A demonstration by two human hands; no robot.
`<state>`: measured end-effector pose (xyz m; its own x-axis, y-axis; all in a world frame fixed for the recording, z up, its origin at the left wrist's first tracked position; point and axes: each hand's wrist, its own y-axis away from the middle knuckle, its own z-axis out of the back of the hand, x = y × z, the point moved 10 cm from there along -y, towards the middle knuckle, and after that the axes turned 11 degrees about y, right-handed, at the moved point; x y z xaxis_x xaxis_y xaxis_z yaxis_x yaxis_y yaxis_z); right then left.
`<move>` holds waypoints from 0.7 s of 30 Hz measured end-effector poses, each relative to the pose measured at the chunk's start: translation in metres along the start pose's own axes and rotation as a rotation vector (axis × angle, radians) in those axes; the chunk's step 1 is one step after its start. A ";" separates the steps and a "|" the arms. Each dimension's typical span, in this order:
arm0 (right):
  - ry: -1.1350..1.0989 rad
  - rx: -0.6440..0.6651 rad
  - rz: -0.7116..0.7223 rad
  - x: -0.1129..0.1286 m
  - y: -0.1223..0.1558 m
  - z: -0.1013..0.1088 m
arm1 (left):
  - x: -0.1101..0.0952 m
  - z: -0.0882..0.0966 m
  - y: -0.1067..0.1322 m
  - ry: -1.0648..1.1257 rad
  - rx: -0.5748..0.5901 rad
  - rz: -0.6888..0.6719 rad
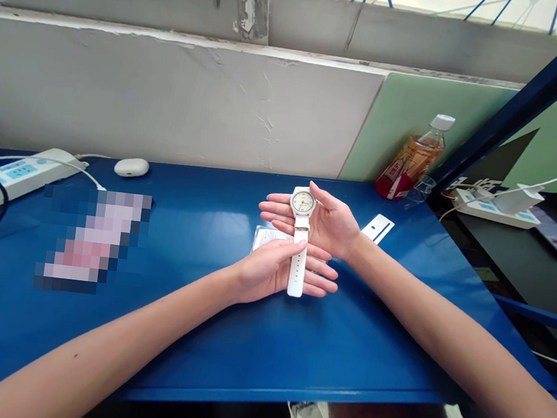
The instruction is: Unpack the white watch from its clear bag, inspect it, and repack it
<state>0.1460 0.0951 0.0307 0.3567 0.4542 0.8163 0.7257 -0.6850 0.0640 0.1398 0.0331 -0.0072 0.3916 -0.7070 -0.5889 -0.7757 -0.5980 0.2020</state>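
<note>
A white wristwatch (pixel 300 238) with a round pale dial and a white strap lies across both of my hands above the blue table (pixel 194 333). My right hand (pixel 327 221) is palm up with the fingers spread, and the dial rests on its fingers. My left hand (pixel 276 272) is also palm up, nearer to me, with the strap hanging over its fingers and the thumb on the strap. Under the hands a small clear plastic bag (pixel 265 238) lies on the table.
A white card (pixel 377 228) lies right of my hands. An amber drink bottle (pixel 412 160) stands at the back right by a blue post (pixel 532 97). White power strips (pixel 15 176) (pixel 497 208), a white earbud case (pixel 131 167) and a blurred patch (pixel 91 241) are around.
</note>
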 end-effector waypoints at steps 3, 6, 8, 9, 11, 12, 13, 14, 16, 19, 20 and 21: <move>0.022 -0.014 0.002 0.000 0.000 0.002 | 0.000 -0.001 0.002 0.013 0.005 0.003; 0.050 -0.014 0.005 0.000 0.001 0.003 | 0.000 -0.001 0.002 0.018 -0.014 0.012; 0.062 0.008 0.016 0.001 0.001 0.002 | -0.001 0.002 0.002 0.004 -0.057 0.008; 0.066 0.018 0.025 0.002 0.001 0.001 | -0.002 0.004 0.002 -0.005 -0.087 0.005; 0.070 0.024 0.042 0.004 0.002 0.001 | -0.005 0.007 0.002 -0.022 -0.145 0.000; 0.070 0.020 0.045 0.004 0.002 0.001 | -0.005 0.008 0.003 -0.026 -0.167 0.000; 0.069 0.014 0.042 0.004 0.002 0.001 | -0.006 0.008 0.003 -0.028 -0.181 0.001; 0.067 0.008 0.036 0.004 0.002 0.002 | -0.006 0.007 0.003 -0.028 -0.188 0.003; 0.065 0.001 0.018 0.002 0.002 0.003 | -0.007 0.005 0.004 -0.030 -0.191 0.004; 0.062 -0.001 -0.005 0.000 0.002 0.003 | -0.005 0.005 0.004 -0.035 -0.185 0.014; 0.061 0.001 -0.011 -0.001 0.002 0.003 | -0.004 0.005 0.003 -0.034 -0.181 0.020; 0.060 0.005 -0.015 -0.001 0.002 0.003 | -0.004 0.005 0.003 -0.030 -0.175 0.025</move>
<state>0.1489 0.0947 0.0282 0.3102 0.4294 0.8481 0.7337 -0.6755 0.0737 0.1333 0.0358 -0.0086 0.3563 -0.7124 -0.6046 -0.6863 -0.6386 0.3482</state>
